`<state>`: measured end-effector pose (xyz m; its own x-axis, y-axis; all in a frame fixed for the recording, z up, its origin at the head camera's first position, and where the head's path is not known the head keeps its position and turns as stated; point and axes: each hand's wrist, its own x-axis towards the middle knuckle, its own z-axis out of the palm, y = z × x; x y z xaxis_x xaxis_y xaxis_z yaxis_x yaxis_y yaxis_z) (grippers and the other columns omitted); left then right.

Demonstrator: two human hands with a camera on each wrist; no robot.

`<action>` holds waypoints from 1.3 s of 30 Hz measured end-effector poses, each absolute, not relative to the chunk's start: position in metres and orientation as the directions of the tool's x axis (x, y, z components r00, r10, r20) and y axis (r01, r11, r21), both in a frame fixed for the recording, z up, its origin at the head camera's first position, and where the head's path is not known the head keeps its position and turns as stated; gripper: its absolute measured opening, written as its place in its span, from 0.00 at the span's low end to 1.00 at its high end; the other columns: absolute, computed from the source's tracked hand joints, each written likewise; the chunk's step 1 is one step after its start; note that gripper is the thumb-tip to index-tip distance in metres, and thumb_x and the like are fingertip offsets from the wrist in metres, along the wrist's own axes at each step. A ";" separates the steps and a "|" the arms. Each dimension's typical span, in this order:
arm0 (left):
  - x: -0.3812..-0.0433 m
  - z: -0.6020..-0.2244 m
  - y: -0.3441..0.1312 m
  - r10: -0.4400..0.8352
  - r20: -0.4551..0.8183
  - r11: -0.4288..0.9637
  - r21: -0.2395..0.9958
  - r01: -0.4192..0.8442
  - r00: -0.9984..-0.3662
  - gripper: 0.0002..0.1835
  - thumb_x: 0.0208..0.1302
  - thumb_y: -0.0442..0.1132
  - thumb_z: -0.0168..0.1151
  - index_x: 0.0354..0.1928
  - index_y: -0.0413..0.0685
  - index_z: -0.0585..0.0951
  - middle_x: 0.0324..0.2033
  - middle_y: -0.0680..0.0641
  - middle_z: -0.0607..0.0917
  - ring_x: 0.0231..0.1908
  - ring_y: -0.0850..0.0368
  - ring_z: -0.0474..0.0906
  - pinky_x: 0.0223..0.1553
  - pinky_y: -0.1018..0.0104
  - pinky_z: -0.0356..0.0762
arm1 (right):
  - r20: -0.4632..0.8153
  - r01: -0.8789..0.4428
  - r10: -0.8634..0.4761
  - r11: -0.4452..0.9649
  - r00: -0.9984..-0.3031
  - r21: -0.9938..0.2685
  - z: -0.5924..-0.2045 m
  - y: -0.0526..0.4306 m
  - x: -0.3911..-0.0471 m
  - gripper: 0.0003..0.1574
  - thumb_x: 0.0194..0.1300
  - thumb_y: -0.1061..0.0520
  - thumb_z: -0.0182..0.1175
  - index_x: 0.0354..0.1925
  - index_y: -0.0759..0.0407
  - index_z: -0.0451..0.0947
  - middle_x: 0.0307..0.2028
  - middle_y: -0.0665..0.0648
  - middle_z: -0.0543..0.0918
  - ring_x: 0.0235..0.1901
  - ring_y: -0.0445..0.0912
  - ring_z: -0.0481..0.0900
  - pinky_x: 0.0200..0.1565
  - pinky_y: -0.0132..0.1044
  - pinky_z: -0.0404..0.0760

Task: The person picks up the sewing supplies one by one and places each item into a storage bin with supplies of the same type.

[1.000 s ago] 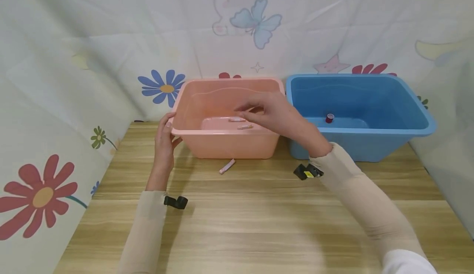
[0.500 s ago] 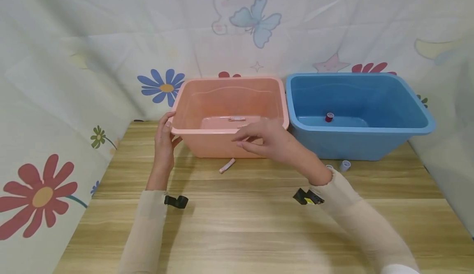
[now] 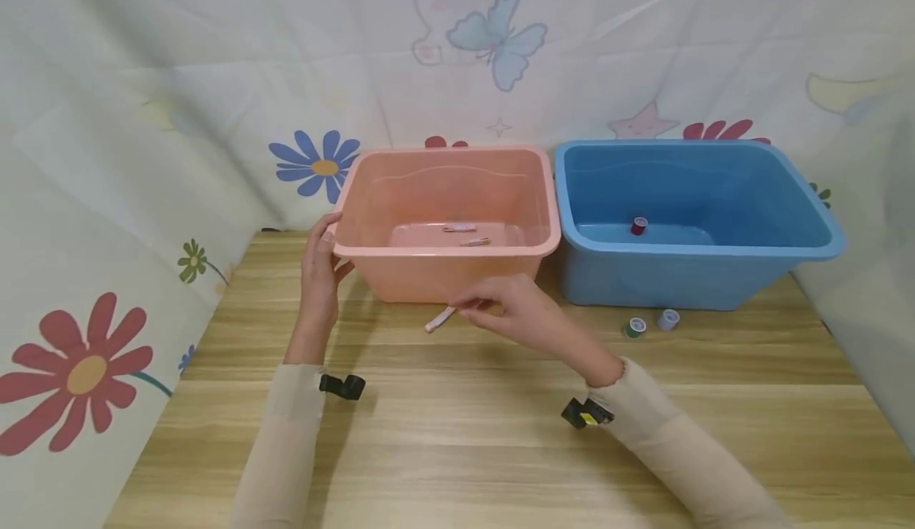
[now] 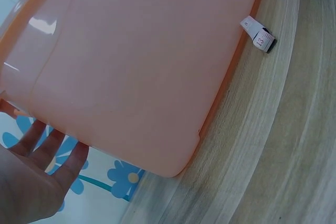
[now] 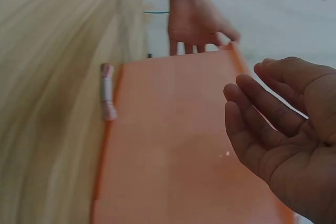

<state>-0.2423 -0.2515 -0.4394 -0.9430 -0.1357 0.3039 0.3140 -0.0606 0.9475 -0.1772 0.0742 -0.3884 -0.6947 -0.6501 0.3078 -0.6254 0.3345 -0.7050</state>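
On the wooden table [image 3: 457, 449], just in front of the pink bin [image 3: 422, 279], a small folded measuring tape [image 3: 440, 321] is laid. The bin's rim, near its front left corner, is gripped by the left hand [image 3: 318, 275]. Nothing is grasped by the right hand [image 3: 518, 306]; its loosely bent fingers are held near the tape. Two similar tapes [image 3: 475, 242] (one just behind the other) are contained in the pink bin. A dark red spool [image 3: 638, 227] is held in the blue bin [image 3: 679, 279], before which a green spool [image 3: 634, 328] and a pale spool [image 3: 668, 320] are placed.
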 end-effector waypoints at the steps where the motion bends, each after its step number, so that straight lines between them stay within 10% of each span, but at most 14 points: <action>1: -0.243 -0.439 -0.251 -0.133 0.306 -0.061 0.947 0.316 -0.943 0.23 0.78 0.52 0.46 0.69 0.58 0.72 0.64 0.46 0.74 0.60 0.40 0.75 0.52 0.57 0.77 | 0.289 -0.611 -0.649 0.345 -0.703 -0.712 -0.393 0.073 -0.178 0.14 0.67 0.59 0.68 0.50 0.58 0.87 0.42 0.52 0.90 0.41 0.39 0.85 0.44 0.34 0.84; 39: -0.242 -0.438 -0.252 -0.127 0.294 -0.035 0.953 0.300 -0.947 0.24 0.78 0.55 0.46 0.70 0.60 0.71 0.65 0.46 0.74 0.61 0.42 0.75 0.53 0.59 0.77 | 0.104 -0.549 -0.644 0.543 -0.758 -0.636 -0.477 0.032 -0.210 0.20 0.63 0.65 0.65 0.54 0.66 0.82 0.40 0.56 0.88 0.43 0.46 0.85 0.47 0.36 0.82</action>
